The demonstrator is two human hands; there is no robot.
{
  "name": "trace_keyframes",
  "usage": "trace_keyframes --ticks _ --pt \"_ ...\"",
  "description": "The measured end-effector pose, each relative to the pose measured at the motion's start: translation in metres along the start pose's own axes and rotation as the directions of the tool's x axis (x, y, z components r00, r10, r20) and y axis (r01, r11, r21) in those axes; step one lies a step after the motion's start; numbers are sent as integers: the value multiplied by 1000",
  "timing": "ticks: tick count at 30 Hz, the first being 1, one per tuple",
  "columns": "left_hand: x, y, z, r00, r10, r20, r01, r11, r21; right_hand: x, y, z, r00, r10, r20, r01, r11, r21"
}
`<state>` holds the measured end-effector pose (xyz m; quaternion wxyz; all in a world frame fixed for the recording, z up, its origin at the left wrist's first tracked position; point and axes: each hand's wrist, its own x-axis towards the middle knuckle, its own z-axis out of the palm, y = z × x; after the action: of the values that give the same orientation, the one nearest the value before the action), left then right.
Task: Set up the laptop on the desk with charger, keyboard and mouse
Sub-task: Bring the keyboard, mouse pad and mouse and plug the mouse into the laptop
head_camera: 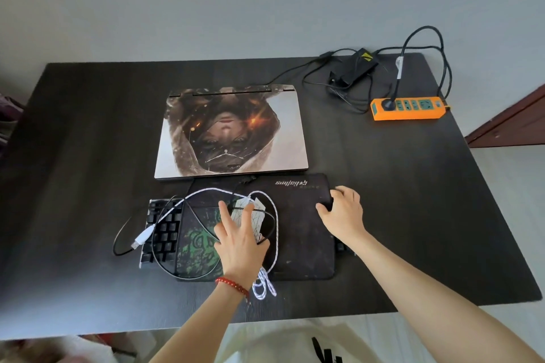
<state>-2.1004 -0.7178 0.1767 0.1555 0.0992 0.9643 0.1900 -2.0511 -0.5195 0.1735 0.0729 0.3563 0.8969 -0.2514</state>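
Observation:
The closed laptop [231, 132], its lid covered with a printed picture, lies mid-desk. Behind it to the right, the black charger brick [355, 68] has its cable plugged into an orange power strip [408, 108]. In front of the laptop a black mouse pad [298, 233] lies on top of a black keyboard [163, 233], hiding most of it. A white mouse [250, 214] with a white braided cable [275, 227] sits on the pad. My left hand [240, 240] rests over the mouse with spread fingers. My right hand [343, 211] grips the pad's right edge.
A white USB plug [143, 238] and a black cable loop [121, 240] lie across the keyboard's left end. The dark desk [88, 156] stands against a grey wall. A brown cabinet [513, 124] stands to the right.

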Motion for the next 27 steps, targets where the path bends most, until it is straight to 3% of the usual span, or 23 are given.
trace_keyframes --ticks 2,5,7,10,12,14,19,23,27 --pt "2 -1 -2 1000 7 9 -7 1000 -16 -7 -9 1 997 -9 -80 24 983 184" --pt "4 -4 -7 999 39 -16 -40 997 -72 -15 -22 1 997 75 -35 -60 947 317" --pt "3 -3 -13 996 73 -49 -79 990 -115 -15 -27 -1 990 139 2 -136 962 238" --pt "2 4 -26 982 136 -130 -158 972 -175 -21 -35 -7 995 67 -76 -60 993 100" --pt "2 13 -34 971 161 -179 -198 956 -218 -28 -36 -15 985 3 -171 14 995 95" --pt "3 22 -39 965 172 -199 -219 946 -241 -31 -25 -30 978 30 -205 -1 990 141" --pt "-4 55 -34 962 207 -179 -249 933 -261 -30 38 -83 971 106 -213 -37 952 303" --pt "-9 97 -15 951 258 -168 -297 916 -271 -16 91 -112 919 138 -368 -87 984 153" --pt "-8 140 16 964 210 -165 -248 932 -263 17 144 -134 869 183 -460 -167 983 75"
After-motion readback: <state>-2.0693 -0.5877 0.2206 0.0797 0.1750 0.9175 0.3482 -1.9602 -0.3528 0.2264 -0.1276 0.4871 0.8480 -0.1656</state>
